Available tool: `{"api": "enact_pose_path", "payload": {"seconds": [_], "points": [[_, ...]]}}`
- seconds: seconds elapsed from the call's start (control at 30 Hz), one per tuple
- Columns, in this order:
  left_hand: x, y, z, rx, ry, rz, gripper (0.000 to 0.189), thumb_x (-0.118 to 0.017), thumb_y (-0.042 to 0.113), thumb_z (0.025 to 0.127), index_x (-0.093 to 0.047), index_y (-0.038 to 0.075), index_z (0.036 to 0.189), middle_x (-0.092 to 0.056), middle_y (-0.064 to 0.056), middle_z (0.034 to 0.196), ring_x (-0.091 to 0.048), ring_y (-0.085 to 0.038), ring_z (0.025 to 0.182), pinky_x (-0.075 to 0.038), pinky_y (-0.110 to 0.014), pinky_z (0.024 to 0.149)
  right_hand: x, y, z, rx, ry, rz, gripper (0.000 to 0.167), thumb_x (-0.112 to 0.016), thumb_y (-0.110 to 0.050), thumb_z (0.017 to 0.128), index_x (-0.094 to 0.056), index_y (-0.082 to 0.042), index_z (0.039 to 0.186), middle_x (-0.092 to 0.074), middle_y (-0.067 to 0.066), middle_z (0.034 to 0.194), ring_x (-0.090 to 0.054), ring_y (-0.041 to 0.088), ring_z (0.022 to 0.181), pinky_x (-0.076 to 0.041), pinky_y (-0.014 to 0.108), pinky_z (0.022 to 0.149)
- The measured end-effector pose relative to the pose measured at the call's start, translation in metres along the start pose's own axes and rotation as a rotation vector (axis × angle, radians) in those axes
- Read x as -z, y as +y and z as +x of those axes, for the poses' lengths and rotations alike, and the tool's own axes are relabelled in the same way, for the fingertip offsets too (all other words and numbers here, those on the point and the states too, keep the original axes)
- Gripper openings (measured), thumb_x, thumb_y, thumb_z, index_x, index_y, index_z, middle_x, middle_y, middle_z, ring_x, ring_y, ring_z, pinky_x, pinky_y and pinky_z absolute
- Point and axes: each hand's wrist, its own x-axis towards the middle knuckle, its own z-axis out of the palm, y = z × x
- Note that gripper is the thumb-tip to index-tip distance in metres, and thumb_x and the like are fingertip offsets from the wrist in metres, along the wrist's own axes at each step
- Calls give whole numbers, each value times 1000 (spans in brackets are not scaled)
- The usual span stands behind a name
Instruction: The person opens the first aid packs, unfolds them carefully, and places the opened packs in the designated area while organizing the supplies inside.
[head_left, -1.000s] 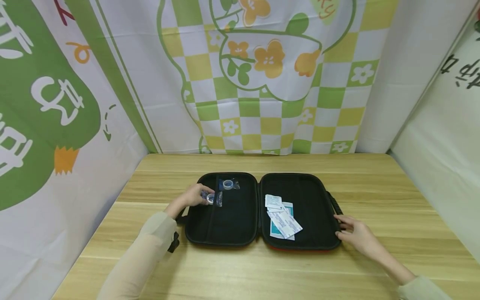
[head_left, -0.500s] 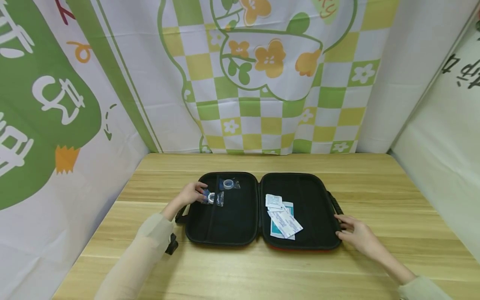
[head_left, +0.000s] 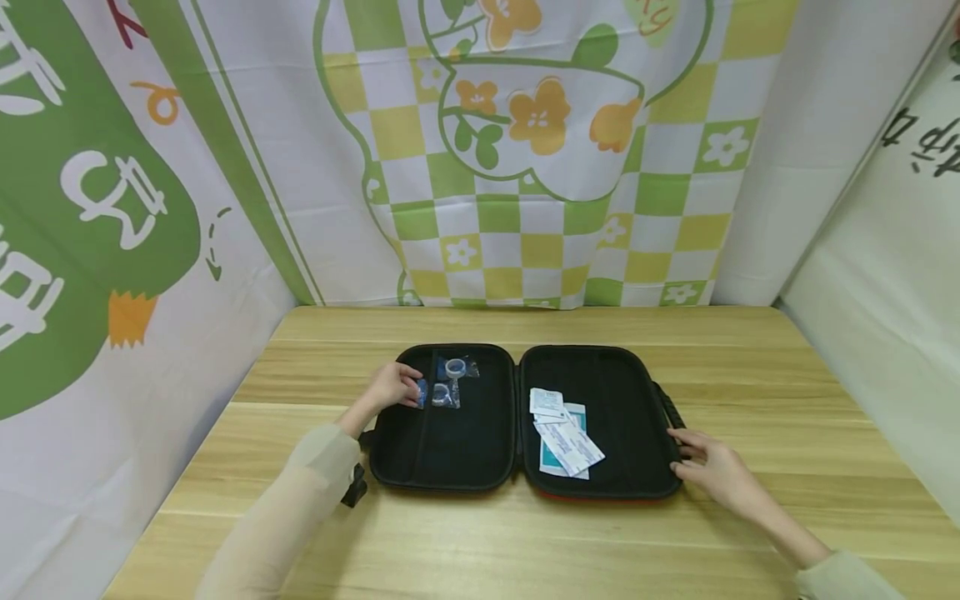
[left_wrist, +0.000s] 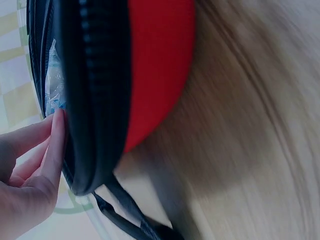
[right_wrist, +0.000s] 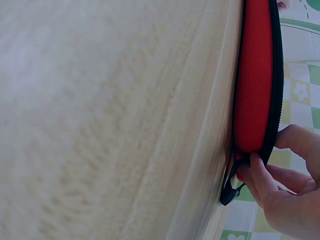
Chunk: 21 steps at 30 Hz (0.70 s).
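A black-lined zip case point(head_left: 480, 454) with a red outside lies spread open on the table. My left hand point(head_left: 392, 386) pinches the bluish end of a clear packet with a tape roll point(head_left: 441, 395) in it; the packet passes under the dark strap point(head_left: 424, 433) of the left half. In the left wrist view the fingertips point(left_wrist: 59, 114) meet at the packet point(left_wrist: 54, 82). Just above, a second packaged tape roll point(head_left: 456, 367) lies by the same strap. At the right half's outer rim, my right hand point(head_left: 712, 471) grips the case edge point(right_wrist: 272, 115) beside the handle.
White and teal paper packets point(head_left: 568, 446) lie overlapped in the right half of the case. The handle point(head_left: 667, 407) sticks out at the right side. A black buckle or strap end point(head_left: 355, 486) shows by the left sleeve. Printed curtains point(head_left: 525, 208) stand behind the wooden table point(head_left: 562, 550).
The lower packaged tape roll has slid right, so its ring now sits past the strap. My left hand drew back slightly, then moved right again. The right hand has stayed put.
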Motion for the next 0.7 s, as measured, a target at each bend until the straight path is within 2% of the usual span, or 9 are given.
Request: {"api": "enact_pose_path", "payload": {"seconds": [0.07,0.23,0.3,0.37,0.4,0.47,0.6,0.63,0.7], "points": [[-3,-3,5,23,7,-26,34,-62,-10,73,-55,-12,106,-63,-19,74,-63,-26,62,-52,-36,53,0,0,0,3,2,-3,50,-60,-6,81,-42,12,124,-38,36,124,-48,44,103,-50,28,69],[-9,14,1,59,16,-111,30,-66,-9,70,-56,-13,98,-64,-18,72,-63,-25,59,-52,-34,50,0,-1,-1,-11,-11,3,51,-59,-7,82,-40,12,125,-36,36,125,-47,45,105,-50,27,68],[-14,32,-5,127,50,-91,29,-67,-7,70,-58,-10,98,-64,-19,76,-64,-26,62,-53,-36,54,0,-1,-1,-15,-15,5,52,-60,-8,82,-40,12,126,-36,36,126,-46,45,106,-50,27,69],[-17,45,-8,155,75,-74,25,-67,-6,71,-60,-9,95,-64,-19,77,-64,-26,62,-53,-36,54,1,-1,-1,-16,-18,4,52,-59,-8,82,-40,12,126,-35,36,126,-46,46,106,-50,28,69],[-20,59,-16,154,87,-63,23,-65,-7,72,-60,-9,94,-65,-19,78,-64,-26,63,-53,-36,55,1,-1,-1,-16,-18,4,52,-59,-8,82,-40,12,126,-35,36,126,-46,46,106,-50,28,69],[-23,63,-17,139,88,-67,18,-65,-7,72,-61,-8,90,-65,-18,76,-64,-25,62,-53,-35,53,0,-1,-1,-15,-15,3,51,-60,-8,82,-40,12,125,-36,36,126,-46,45,106,-50,29,70],[-25,58,-13,157,96,-69,18,-65,-6,73,-62,-9,90,-65,-19,78,-64,-26,64,-53,-36,54,1,-1,-1,-10,-14,6,51,-59,-6,82,-40,12,125,-36,36,126,-46,46,105,-50,29,70],[-24,45,-4,182,96,-73,19,-66,-5,72,-62,-9,90,-65,-19,79,-64,-27,65,-53,-37,54,1,-1,-1,-8,-14,7,51,-59,-6,82,-40,12,125,-36,36,125,-46,46,105,-50,29,70],[-25,39,1,236,112,-66,22,-66,-3,74,-61,-9,95,-65,-20,82,-64,-28,68,-53,-39,58,1,-2,-1,-7,-14,10,51,-59,-5,82,-40,13,125,-36,36,125,-46,46,105,-50,28,70]]}}
